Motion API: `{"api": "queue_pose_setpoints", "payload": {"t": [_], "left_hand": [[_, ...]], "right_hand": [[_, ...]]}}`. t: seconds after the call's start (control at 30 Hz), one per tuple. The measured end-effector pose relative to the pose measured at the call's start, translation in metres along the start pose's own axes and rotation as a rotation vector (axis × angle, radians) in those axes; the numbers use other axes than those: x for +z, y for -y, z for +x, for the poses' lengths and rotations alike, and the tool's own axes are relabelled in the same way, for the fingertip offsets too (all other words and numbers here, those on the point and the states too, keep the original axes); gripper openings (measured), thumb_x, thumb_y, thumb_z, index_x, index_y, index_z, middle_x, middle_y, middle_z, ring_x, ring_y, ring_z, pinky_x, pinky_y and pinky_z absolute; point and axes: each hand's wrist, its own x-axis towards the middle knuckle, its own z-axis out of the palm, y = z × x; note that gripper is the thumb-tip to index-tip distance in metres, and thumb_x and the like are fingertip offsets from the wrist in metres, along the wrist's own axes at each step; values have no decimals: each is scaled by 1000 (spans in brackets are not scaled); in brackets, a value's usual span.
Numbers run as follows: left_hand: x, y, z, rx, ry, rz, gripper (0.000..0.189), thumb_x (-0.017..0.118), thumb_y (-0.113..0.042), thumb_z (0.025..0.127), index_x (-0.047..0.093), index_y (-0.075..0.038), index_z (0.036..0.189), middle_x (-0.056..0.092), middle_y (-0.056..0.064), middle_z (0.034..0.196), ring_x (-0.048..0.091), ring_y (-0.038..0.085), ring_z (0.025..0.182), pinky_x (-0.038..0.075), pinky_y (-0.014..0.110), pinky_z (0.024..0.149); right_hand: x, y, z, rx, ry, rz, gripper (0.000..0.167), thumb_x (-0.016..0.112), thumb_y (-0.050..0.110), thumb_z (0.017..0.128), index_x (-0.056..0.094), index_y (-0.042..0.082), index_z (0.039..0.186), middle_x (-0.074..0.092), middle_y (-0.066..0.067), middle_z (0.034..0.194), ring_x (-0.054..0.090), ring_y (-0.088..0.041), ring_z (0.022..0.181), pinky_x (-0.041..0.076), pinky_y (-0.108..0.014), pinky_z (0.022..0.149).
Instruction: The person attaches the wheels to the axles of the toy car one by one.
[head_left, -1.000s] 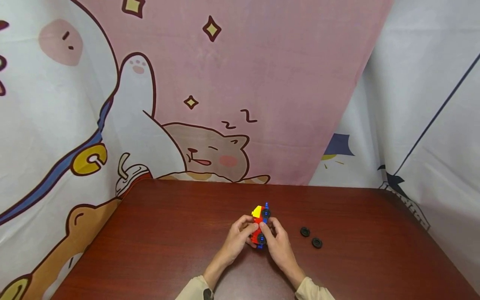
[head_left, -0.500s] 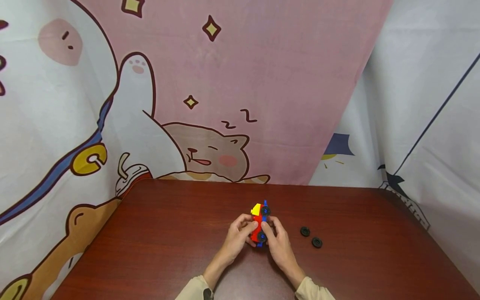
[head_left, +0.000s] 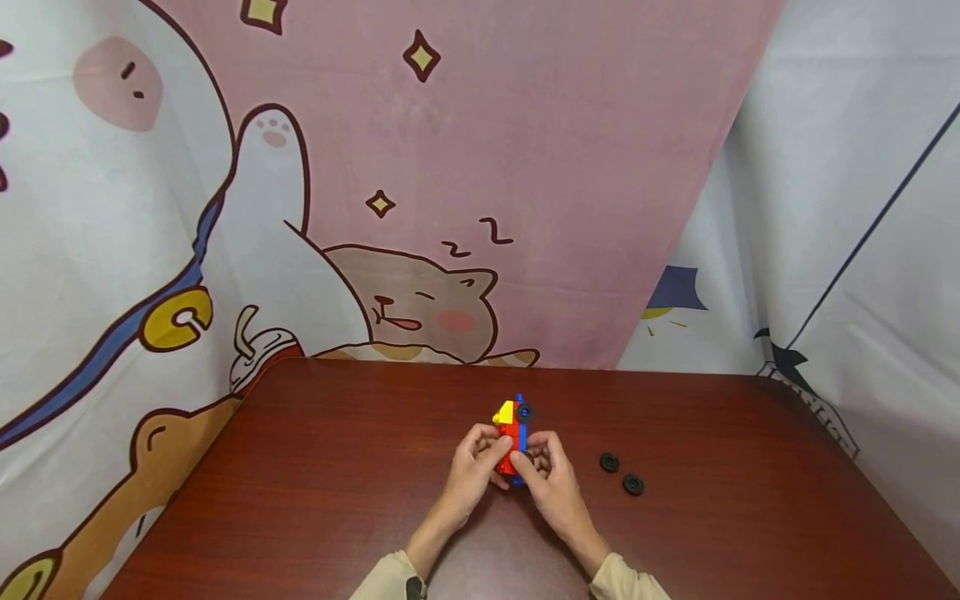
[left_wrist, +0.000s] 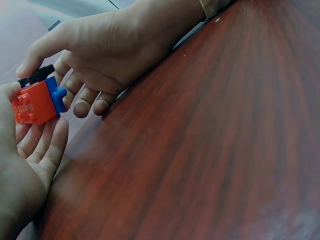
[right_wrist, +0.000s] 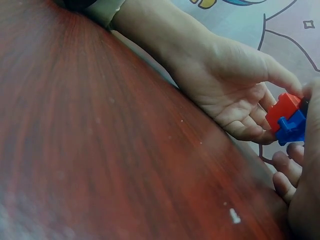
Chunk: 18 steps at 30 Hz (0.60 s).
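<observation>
Both hands meet in front of me around a small toy car (head_left: 513,448), held up off the table (head_left: 337,475). With my left hand (head_left: 470,472) I grip its red body, thumb on the side nearest me and fingers tucked behind. With my right hand (head_left: 556,485) I pinch the near end, where the thumb overlaps one wheel and hides part of it; the lower fingers curl loosely, with little or nothing between them.

It should feel light and stiff, I judge, hard plastic that won't give when squeezed. The smooth faces could slide a little under a fingertip, and pieces may pop loose if I press across a joint. The best hold looks to be the red middle, leaving the yellow block (head_left: 505,413) and the far wheel (head_left: 525,412) beyond my fingertips free.

My forearms slant inward from either side, the sleeves (head_left: 390,579) back at the wrists and the palms turned toward each other. The car's yellow end points away from me. Just to the right of my right hand lie two black tyres (head_left: 610,462) (head_left: 633,484), apart from each other.
</observation>
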Motion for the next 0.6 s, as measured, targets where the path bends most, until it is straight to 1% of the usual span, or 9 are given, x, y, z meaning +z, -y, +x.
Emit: {"api": "queue_pose_setpoints", "payload": {"t": [0.13,0.23,0.3,0.47,0.53,0.6], "left_hand": [[0,1,1,-13,-3,8,32,63,-20,98,50,5,114,61,-1,87,58,9,62,53,24,51],[0,2,1,-14,1,10,32,63,-20,99,50,5,115,61,-1,87,58,9,63,54,24,51],[0,3,1,-13,4,7,32,62,-21,99,50,4,115,60,-2,87,58,9,63,54,24,52],[0,3,1,-14,4,1,32,61,-21,99,49,5,114,59,-1,87,59,8,64,54,24,52],[0,3,1,-16,5,5,32,61,-20,99,49,5,114,59,0,87,59,8,64,54,24,52],[0,2,1,-18,5,10,32,62,-19,99,48,6,114,59,0,87,59,8,64,55,24,53]], "right_hand": [[-1,15,-4,0,40,1,29,70,13,92,52,3,113,55,-2,84,47,-6,65,40,-19,56],[-2,24,-7,-10,44,12,29,71,12,91,52,2,112,56,-1,81,48,-6,65,41,-20,56],[-1,22,-6,-6,40,2,30,71,12,91,52,4,112,56,0,80,47,-5,65,41,-19,56],[2,4,-2,10,16,-23,33,74,10,89,52,7,113,55,1,79,47,-5,62,40,-17,53],[3,5,-1,15,4,-22,33,74,9,88,53,6,113,56,-1,79,47,-6,62,40,-17,53],[3,13,-3,14,-7,-15,31,74,7,88,54,4,111,58,-3,81,48,-5,63,40,-17,54]]}}
